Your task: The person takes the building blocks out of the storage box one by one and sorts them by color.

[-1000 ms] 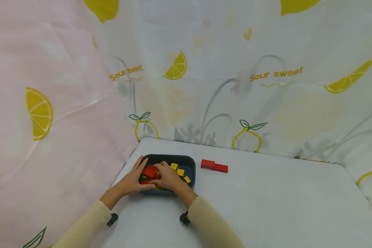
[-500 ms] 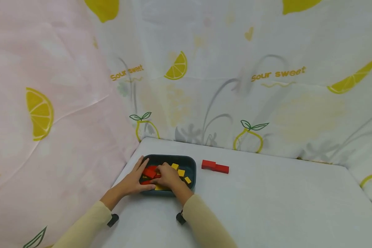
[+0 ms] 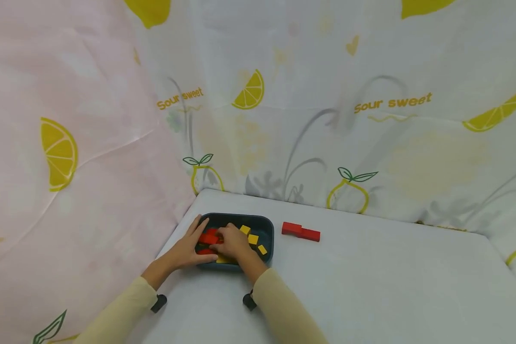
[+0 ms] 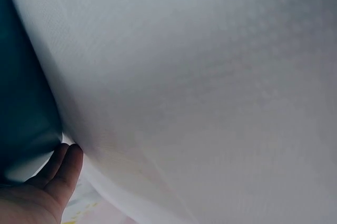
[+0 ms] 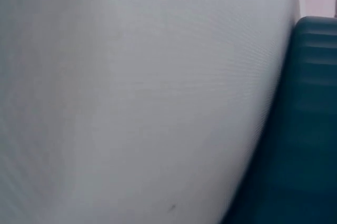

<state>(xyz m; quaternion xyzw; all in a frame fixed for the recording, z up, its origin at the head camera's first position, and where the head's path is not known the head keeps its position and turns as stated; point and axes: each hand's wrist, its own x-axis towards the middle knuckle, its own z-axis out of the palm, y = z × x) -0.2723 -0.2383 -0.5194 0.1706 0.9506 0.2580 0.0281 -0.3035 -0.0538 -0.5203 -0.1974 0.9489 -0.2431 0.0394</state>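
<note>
Left hand: my left hand [image 3: 188,248] lies along the left wall of the dark tray [image 3: 266,224], fingers fairly straight over the rim and the thumb stretched along the near edge; it holds nothing that I can see, it only rests on the tray. In the left wrist view I see a few fingertips [image 4: 63,169] against the tray's dark side.

Right hand: my right hand [image 3: 231,241] is inside the tray, fingers curled down onto the red blocks [image 3: 208,237] at the left end. From the head view I cannot tell whether the grip has closed round a block or only touches the pile.

Tray: it sits on the table [image 3: 370,286] near the far left corner, close to the curtain. In the right wrist view only its ribbed dark wall [image 5: 308,129] shows beside white cloth.

Blocks in tray: red ones lie under and just left of my right hand; small yellow blocks [image 3: 252,239] lie scattered to its right, and one yellow piece shows at the near edge under the wrist.

Blocks on table: a red block pair [image 3: 301,231] lies just right of the tray, apart from it, end to end.

Backdrop: a lemon-print curtain [image 3: 327,119] hangs behind and to the left of the table.
</note>
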